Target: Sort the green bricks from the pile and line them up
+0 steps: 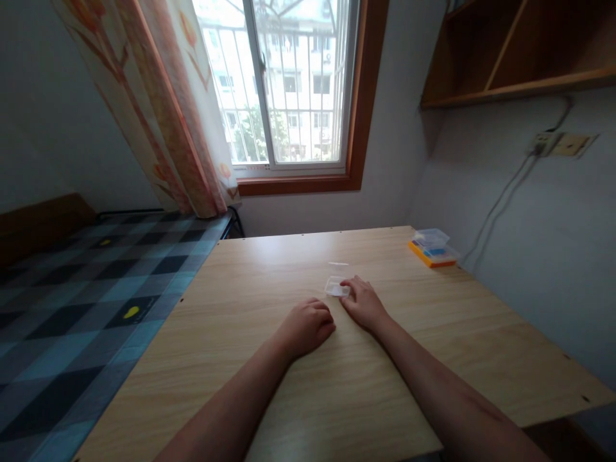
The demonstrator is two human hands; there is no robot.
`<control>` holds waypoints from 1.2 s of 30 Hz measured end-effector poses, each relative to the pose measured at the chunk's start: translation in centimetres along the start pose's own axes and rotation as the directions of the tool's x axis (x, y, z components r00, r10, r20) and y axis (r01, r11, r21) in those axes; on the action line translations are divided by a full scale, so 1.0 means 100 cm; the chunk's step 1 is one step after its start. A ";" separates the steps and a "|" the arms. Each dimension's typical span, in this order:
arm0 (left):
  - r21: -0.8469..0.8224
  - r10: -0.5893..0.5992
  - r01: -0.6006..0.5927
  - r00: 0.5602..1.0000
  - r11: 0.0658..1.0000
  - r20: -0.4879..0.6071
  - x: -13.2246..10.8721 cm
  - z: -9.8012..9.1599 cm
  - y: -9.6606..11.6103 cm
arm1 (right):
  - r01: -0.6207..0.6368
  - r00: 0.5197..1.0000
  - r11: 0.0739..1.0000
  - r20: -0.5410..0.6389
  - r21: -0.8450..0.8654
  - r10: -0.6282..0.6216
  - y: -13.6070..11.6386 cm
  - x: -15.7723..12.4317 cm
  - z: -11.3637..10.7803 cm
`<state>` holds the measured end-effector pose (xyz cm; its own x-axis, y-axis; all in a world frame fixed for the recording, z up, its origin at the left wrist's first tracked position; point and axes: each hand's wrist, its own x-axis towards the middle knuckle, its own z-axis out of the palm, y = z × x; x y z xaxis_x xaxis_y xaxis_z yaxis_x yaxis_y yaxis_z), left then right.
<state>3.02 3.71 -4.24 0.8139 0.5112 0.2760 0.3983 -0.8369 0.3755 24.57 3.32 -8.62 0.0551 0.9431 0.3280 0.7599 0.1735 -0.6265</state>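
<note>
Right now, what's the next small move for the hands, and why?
Probably slide the left hand up to the clear plastic box to steady its left side: the right hand is at the box's right side, while the left lies curled on the table, apart from the box.

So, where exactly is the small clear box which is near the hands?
In the head view, the small clear box lies on the wooden table, just left of the right hand and beyond the left hand.
</note>
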 end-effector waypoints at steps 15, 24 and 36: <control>0.169 -0.019 0.024 0.999 0.985 -0.035 0.006 0.009 -0.001 | 0.038 0.995 0.967 -0.102 0.254 -0.013 0.005 0.007 0.003; 0.158 -0.029 0.035 0.999 0.987 -0.043 0.006 0.004 0.002 | 0.046 0.963 0.898 -0.260 0.438 0.077 0.007 0.012 0.009; 0.419 -0.294 0.474 0.856 0.774 -0.426 -0.026 -0.084 -0.126 | 0.053 0.957 0.899 -0.279 0.434 0.078 0.012 0.013 0.017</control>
<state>-7.67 14.53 -2.30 0.3994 0.7669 0.5022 0.8718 -0.4873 0.0507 24.44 5.23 -10.11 0.2933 0.8369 0.4622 0.4054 0.3290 -0.8529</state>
